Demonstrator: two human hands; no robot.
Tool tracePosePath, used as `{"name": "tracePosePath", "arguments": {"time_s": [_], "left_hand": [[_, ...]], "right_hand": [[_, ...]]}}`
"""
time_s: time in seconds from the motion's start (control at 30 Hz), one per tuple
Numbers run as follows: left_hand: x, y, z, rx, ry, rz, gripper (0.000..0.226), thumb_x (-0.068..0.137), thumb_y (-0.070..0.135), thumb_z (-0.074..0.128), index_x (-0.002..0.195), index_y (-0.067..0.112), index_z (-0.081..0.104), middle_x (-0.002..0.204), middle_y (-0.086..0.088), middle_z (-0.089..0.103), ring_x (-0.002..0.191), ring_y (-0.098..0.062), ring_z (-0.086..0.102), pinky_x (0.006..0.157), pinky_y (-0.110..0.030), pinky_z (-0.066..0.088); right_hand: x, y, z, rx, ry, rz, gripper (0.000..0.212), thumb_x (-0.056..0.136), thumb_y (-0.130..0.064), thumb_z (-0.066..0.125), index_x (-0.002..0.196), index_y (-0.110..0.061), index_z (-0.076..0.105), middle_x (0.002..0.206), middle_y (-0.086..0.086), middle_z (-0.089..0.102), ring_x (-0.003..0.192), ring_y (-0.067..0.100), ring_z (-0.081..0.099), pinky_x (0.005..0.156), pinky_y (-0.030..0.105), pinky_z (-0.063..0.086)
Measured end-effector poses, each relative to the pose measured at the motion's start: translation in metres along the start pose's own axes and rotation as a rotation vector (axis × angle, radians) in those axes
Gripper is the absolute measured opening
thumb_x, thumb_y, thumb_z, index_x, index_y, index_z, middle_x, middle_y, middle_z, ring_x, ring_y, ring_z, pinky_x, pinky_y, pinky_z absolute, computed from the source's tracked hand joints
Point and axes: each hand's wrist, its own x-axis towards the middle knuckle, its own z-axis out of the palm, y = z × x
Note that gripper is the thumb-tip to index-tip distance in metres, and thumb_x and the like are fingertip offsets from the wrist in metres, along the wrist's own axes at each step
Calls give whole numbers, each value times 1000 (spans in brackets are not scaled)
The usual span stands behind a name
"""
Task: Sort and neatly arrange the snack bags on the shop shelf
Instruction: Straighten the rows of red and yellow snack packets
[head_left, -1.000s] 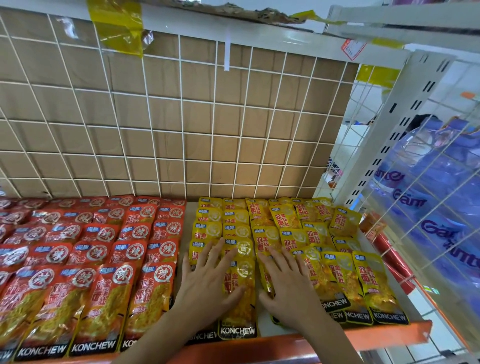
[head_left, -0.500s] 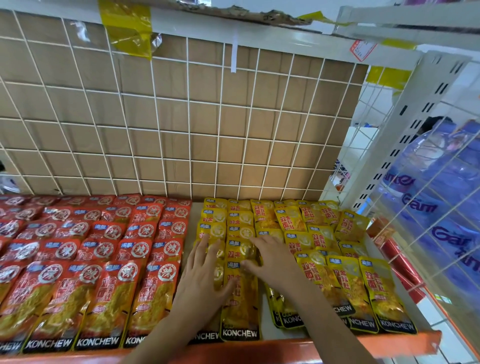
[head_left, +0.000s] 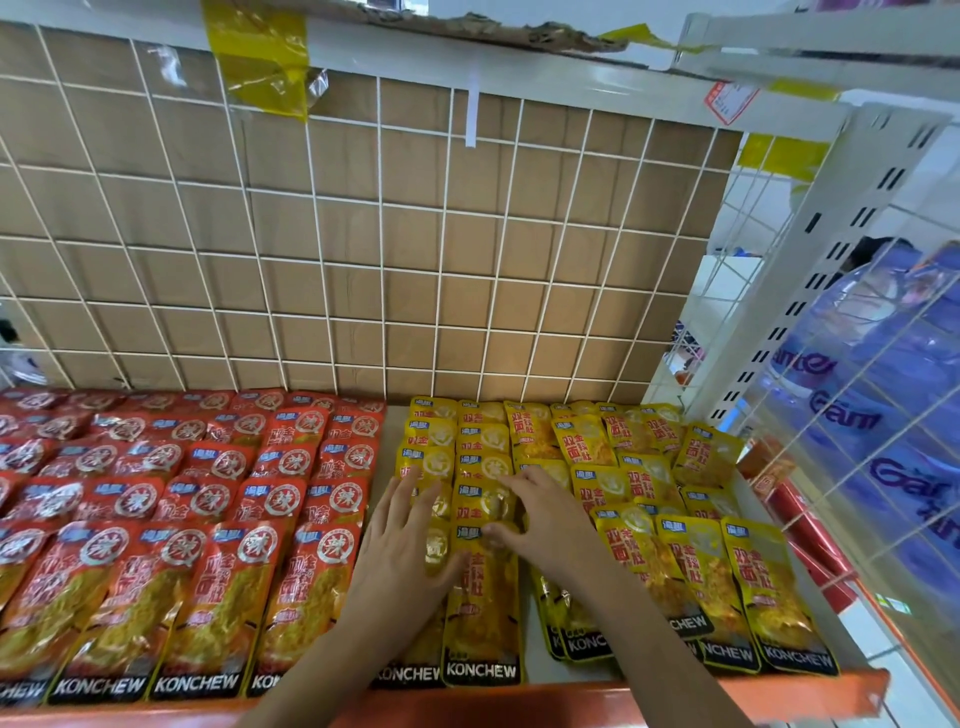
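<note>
Head view: the left hand (head_left: 410, 545) lies flat, fingers spread, on the glossy yellow foil snack bags (head_left: 691, 571). Just beside it, the right hand (head_left: 543, 525) brackets one crinkled bag top with bent fingers and thumb; pinching or only pressing, I cannot tell. These flat bags overlap in columns down to the orange metal shelf lip (head_left: 571, 701). Shiny red foil snack bags (head_left: 208, 519) fill the left side. A white wire grid (head_left: 383, 260) over brown cardboard (head_left: 343, 228) stands behind.

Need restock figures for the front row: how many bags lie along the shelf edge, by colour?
Red bags: 4, leftmost cut by the frame edge.
Yellow bags: 7, two overlapping under the right arm.
Total: 11
</note>
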Motion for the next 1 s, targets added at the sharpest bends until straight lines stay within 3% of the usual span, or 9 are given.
{"name": "tracePosePath", "arguments": {"time_s": [0.07, 0.13, 0.23, 0.3, 0.37, 0.6, 0.7, 0.83, 1.0], "left_hand": [[3, -1, -2, -13, -11, -25, 74, 87, 54, 49, 146, 32, 12, 156, 11, -5, 144, -14, -7, 118, -34, 8], [5, -1, -3, 18, -25, -20, 75, 86, 61, 43, 146, 33, 11, 156, 9, -4, 143, -11, -10, 116, -31, 3], [5, 1, -5, 114, -46, 29, 101, 60, 89, 4, 146, 37, 9, 156, 12, -3, 135, -2, -17, 112, -29, -8], [5, 3, -5, 176, -86, 46, 116, 45, 91, -22, 146, 40, 5, 156, 12, -5, 133, -2, -21, 111, -30, -13], [4, 2, -3, 196, -90, 53, 118, 42, 87, -29, 145, 41, 5, 156, 11, -6, 133, -3, -21, 111, -31, -14], [3, 0, -1, 170, -71, 74, 110, 50, 89, -22, 139, 46, 27, 156, 11, 5, 141, -8, -10, 111, -32, -14], [3, 1, -1, 175, -81, 95, 104, 54, 89, -18, 135, 46, 30, 155, 14, 4, 138, -3, -13, 111, -32, -16], [1, 4, -2, 113, -66, 101, 81, 66, 76, 8, 135, 41, 30, 155, 14, 4, 142, -7, -8, 111, -27, -14], [3, 0, -1, -5, 14, 64, 71, 79, 66, 35, 142, 38, 19, 148, 20, -3, 136, -1, -11, 112, -24, -3]], "right_hand": [[3, 1, -1, 80, 40, 12, 47, 91, -39, 53, 134, -22, 46, 116, -6, 46, 98, 6, 47, 88, 21, 40], [8, 2, -3, 120, 66, 34, 33, 93, -30, 53, 125, -20, 54, 116, -3, 52, 94, 7, 49, 88, 23, 42], [18, 2, -3, 163, 93, 66, 22, 91, -16, 55, 112, -19, 62, 113, -2, 60, 97, 10, 55, 87, 24, 44], [23, 2, -2, 170, 108, 63, 21, 89, -10, 55, 106, -17, 65, 109, -2, 62, 95, 10, 56, 85, 23, 43], [26, 3, 0, 169, 116, 56, 20, 88, -8, 56, 104, -16, 66, 106, -1, 63, 90, 8, 54, 83, 20, 41], [33, 12, 1, 221, 111, 43, 21, 85, -3, 59, 101, -14, 69, 105, -3, 67, 76, -5, 48, 64, -3, 34], [34, 12, 1, 199, 102, 33, 21, 86, -5, 59, 102, -14, 68, 106, -2, 67, 81, 0, 50, 63, -2, 34], [30, 10, -1, 142, 130, 29, 19, 88, -14, 59, 105, -18, 65, 97, -7, 56, 72, -3, 47, 63, 5, 35], [10, 6, -10, 44, 151, 16, 13, 88, -32, 60, 92, -20, 63, 90, -12, 52, 79, 3, 49, 67, 15, 37]]}}
